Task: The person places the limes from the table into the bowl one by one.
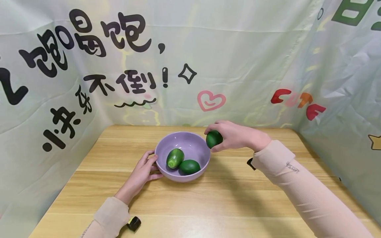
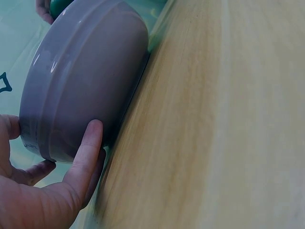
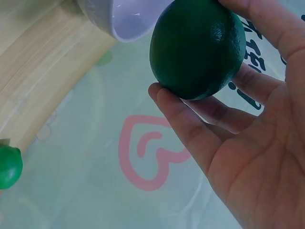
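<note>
My left hand [image 1: 144,169] rests against the left side of a purple bowl [image 1: 194,148], its spread fingers on the outer wall. In the left wrist view, one straight finger lies along the bowl's side [image 2: 90,71]. Inside sit an oblong green fruit [image 1: 175,158] with a pale tip and a darker green oval fruit [image 1: 190,167], side by side. My right hand [image 1: 235,135] holds a round, dark green fruit [image 1: 213,140] between fingers and thumb, raised just off the bowl's right rim. The right wrist view shows this glossy fruit [image 3: 198,50] at the fingertips.
A bright green round thing [image 3: 8,167] lies at the left edge of the right wrist view. The wooden tabletop [image 1: 184,211] is enclosed by a printed cloth [image 1: 238,66] at the back and sides. A black strap piece [image 1: 134,223] shows by the left sleeve.
</note>
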The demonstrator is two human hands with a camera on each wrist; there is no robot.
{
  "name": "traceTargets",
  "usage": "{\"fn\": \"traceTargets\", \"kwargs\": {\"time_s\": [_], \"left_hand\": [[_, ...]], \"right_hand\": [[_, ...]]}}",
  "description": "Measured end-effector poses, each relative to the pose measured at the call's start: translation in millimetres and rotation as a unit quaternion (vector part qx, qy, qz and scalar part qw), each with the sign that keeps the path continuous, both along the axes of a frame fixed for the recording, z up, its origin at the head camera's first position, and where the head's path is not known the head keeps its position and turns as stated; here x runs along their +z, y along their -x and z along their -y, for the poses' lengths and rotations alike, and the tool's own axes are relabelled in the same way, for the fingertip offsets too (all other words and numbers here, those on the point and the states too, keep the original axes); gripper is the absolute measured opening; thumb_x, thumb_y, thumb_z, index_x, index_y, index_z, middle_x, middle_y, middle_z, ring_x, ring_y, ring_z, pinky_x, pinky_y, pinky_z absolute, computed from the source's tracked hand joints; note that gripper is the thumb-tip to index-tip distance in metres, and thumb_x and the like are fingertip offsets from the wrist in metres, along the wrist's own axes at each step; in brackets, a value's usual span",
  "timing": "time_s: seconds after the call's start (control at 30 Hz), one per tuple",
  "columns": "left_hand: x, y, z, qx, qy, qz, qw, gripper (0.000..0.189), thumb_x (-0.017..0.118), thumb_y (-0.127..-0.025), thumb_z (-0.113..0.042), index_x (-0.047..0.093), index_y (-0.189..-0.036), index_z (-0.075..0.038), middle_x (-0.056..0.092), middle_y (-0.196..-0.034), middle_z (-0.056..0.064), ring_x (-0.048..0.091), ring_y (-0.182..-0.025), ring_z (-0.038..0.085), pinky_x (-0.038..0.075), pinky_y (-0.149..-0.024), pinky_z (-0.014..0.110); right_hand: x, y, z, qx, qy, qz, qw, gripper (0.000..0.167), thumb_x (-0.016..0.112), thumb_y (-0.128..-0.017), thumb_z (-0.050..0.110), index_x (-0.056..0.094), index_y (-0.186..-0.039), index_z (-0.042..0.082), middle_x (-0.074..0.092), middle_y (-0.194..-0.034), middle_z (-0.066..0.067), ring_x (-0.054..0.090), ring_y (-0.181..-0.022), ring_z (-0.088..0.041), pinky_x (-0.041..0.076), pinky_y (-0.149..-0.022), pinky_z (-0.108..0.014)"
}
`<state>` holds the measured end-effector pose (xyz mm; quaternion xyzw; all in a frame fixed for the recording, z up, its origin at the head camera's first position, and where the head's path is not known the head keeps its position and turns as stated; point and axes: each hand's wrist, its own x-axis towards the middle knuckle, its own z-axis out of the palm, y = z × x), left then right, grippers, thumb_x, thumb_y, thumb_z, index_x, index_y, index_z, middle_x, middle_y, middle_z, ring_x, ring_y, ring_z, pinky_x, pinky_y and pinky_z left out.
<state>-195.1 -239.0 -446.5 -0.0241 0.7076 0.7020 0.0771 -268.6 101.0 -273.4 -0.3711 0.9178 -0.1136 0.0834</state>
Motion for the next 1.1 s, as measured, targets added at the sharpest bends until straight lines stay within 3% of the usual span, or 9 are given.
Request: {"fn": "traceTargets", "kwargs": {"time_s": [0.63,1.1], "left_hand": [[-0.1,0.0,-1.4,0.008,0.0,-0.003,1.0,0.044,0.04,-0.118,-0.031,0.04,-0.159,-0.017,0.055,-0.148,0.028,0.073,-0.117,0.031,0.068,-0.097,0.045],[0.4,-0.8,-1.1,0.009,-0.001,-0.005,1.0,0.044,0.041,-0.118,-0.031,0.04,-0.159,-0.016,0.054,-0.148,0.028,0.073,-0.119,0.032,0.067,-0.098,0.045]], "right_hand": [[-6.2,9.5,27.8,0.025,-0.008,0.01,0.9996,0.053,0.088,-0.088,0.029,0.067,-0.135,0.014,0.065,-0.129,-0.009,0.061,-0.115,-0.025,0.059,-0.099,-0.038],[-13.5,16.7,47.4,0.03,-0.032,0.04,0.9982,0.06,0.085,-0.092,0.033,0.063,-0.143,0.012,0.063,-0.137,-0.009,0.059,-0.121,-0.025,0.057,-0.103,-0.039]]}}
